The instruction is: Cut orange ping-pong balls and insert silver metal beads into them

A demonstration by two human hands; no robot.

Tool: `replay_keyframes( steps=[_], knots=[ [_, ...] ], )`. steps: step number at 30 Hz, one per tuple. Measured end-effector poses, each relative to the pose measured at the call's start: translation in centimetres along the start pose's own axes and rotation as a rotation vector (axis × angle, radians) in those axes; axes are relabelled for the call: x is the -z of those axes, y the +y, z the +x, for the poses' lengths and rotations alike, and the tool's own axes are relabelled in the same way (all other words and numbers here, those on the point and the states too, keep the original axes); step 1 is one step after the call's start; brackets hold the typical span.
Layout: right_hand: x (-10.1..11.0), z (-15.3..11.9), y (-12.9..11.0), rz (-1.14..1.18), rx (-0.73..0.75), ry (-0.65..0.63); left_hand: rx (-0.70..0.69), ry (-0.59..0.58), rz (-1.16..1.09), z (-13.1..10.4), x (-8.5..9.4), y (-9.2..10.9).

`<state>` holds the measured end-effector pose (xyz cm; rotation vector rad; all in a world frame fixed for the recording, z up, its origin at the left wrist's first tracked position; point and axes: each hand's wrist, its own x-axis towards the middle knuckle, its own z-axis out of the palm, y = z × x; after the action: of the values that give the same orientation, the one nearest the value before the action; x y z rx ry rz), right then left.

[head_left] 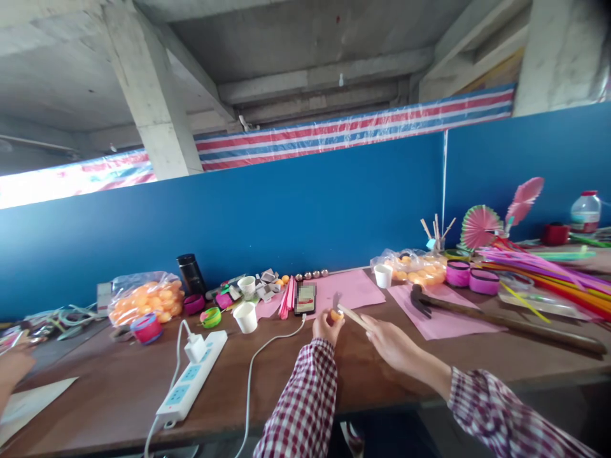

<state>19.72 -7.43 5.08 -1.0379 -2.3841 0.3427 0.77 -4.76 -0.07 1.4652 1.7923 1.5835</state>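
Note:
My left hand [327,327] pinches a small orange piece [336,315] above the brown table, just in front of the phone. From the right, my right hand [386,340] grips a pale flat stick [353,316], whose tip is at the orange piece. Whether the tip touches it is too small to tell. Behind both hands lies a sheet of pink paper [353,289]. The phone [305,298] with a white cable plugged in is beside the paper, next to folded pink strips [287,298].
A white power strip [193,378] and paper cups [245,317] are on the left, with a bag of orange balls [146,299] behind. A hammer [506,320] crosses the right side near coloured sticks [548,273]. Another person's hand [16,366] is at the far left.

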Motion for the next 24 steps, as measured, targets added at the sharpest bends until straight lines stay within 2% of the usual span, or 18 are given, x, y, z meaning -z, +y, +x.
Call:
replay_keyframes(
  steps=[3, 8, 12, 15, 20, 24],
  knots=[
    [0.04, -0.01, 0.06, 0.016, -0.013, 0.053, -0.010, -0.006, -0.003, -0.14, 0.16, 0.28],
    [0.20, -0.20, -0.16, 0.042, 0.021, 0.016, -0.019, 0.000, 0.014, -0.30, 0.41, 0.69],
    [0.06, -0.18, 0.01, 0.057, -0.002, 0.057, -0.005, 0.014, -0.012, -0.31, 0.47, 0.87],
    [0.03, -0.12, 0.24, 0.039, 0.009, 0.017, 0.008, 0.027, -0.021, -0.27, 0.49, 0.87],
    [0.28, -0.21, 0.15, 0.063, -0.020, 0.077, -0.015, 0.015, -0.018, -0.23, 0.49, 0.74],
    [0.15, -0.20, 0.24, 0.095, -0.001, 0.018, -0.009, 0.029, -0.031, 0.00, 0.24, 0.22]
  ],
)
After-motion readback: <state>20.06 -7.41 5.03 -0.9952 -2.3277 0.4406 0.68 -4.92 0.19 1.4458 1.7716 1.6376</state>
